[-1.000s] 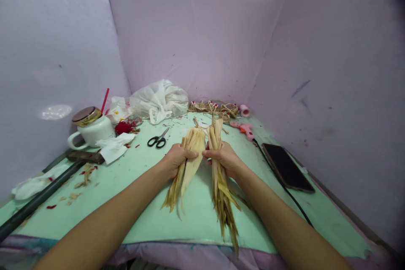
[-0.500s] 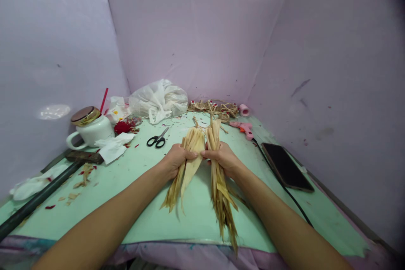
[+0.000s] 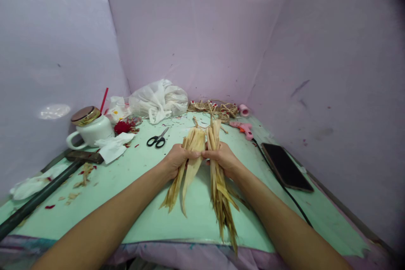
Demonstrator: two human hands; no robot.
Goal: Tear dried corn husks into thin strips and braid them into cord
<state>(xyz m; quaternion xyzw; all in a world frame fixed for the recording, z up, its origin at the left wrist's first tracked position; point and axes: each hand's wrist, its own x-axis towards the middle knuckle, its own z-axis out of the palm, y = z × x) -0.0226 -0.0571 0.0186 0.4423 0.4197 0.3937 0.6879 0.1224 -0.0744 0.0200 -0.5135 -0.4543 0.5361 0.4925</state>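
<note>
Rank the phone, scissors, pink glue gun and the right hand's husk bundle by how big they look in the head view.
1. Husk bundle in the right hand
2. Phone
3. Scissors and pink glue gun: too alike to rank

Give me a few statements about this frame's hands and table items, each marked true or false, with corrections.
1. The left hand grips a bundle of dry leaf strips. True.
2. The right hand holds nothing. False: it grips a second bundle.
3. The scissors lie on the green tabletop. True.
4. The phone lies beside the white mug. False: the phone is at the table's right side, the mug at its left.
5. The glue gun is mostly pink. True.
</note>
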